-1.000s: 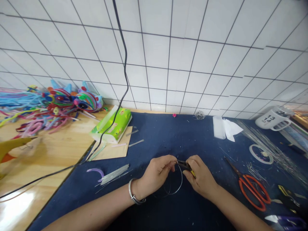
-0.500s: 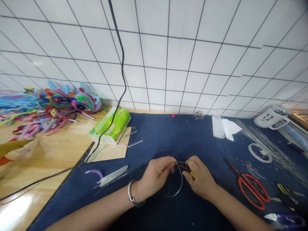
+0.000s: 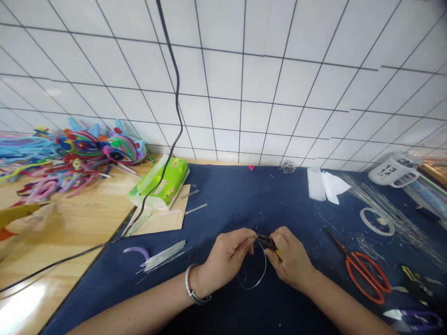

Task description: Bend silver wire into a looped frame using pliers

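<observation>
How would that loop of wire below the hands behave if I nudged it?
The wire loop is probably springy, since it's thin yet holds a round curve. It's likely light, being so slender, and perhaps slick, given its shine.

Wire [image 3: 265, 269], one length: thin, silvery, bent into a rounded loop, hanging below the left hand's [image 3: 230, 251] pinched fingertips; upper end at the pliers' nose, exact contact too small to tell. Pliers [image 3: 267, 241], one pair: dark metal head, yellow showing at the handle; gripped in the right hand [image 3: 289, 257], nose pointing left, tilted slightly upward.
</observation>
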`<action>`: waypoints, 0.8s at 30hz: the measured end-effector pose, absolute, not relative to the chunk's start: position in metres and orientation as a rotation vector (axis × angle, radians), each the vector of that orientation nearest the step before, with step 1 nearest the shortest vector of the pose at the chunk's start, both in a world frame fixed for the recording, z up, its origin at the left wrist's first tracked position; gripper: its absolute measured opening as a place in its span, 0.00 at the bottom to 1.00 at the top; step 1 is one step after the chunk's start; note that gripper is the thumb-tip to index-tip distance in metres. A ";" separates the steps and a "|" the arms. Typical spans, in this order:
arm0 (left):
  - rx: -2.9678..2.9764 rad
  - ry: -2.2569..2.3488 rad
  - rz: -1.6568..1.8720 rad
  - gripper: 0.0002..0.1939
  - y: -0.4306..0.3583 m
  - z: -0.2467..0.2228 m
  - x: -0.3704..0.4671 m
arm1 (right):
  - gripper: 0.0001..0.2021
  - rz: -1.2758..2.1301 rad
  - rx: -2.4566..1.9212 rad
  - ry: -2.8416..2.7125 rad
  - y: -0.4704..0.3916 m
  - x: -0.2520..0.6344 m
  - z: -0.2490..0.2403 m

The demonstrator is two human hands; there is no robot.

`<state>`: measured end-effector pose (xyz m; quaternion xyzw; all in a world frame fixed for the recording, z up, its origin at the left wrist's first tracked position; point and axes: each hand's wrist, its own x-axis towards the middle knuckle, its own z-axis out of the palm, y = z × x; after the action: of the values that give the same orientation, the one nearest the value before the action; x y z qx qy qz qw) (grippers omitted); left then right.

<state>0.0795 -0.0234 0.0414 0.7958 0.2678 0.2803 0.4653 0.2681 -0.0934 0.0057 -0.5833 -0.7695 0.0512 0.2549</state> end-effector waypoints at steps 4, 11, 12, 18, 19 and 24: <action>1.932 0.666 0.681 0.12 -0.025 0.040 0.080 | 0.08 0.114 -1.588 -2.089 -0.094 0.268 0.006; 1.861 0.675 0.655 0.12 -0.026 0.039 0.081 | 0.08 0.090 -1.587 -2.091 -0.094 0.268 0.006; 1.853 0.675 0.655 0.12 -0.026 0.039 0.081 | 0.08 0.085 -1.589 -2.091 -0.094 0.268 0.005; 1.819 0.680 0.653 0.12 -0.028 0.039 0.081 | 0.08 0.070 -1.596 -2.084 -0.095 0.267 0.005; 1.814 0.682 0.651 0.12 -0.028 0.039 0.081 | 0.08 0.067 -1.597 -2.084 -0.095 0.267 0.005; 1.792 0.681 0.642 0.12 -0.028 0.039 0.081 | 0.08 0.054 -1.600 -2.087 -0.094 0.267 0.006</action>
<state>0.0810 -0.0283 0.0393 0.7510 0.2856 0.2692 0.5310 0.2667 -0.0941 0.0057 -0.5886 -0.7676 0.0200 0.2529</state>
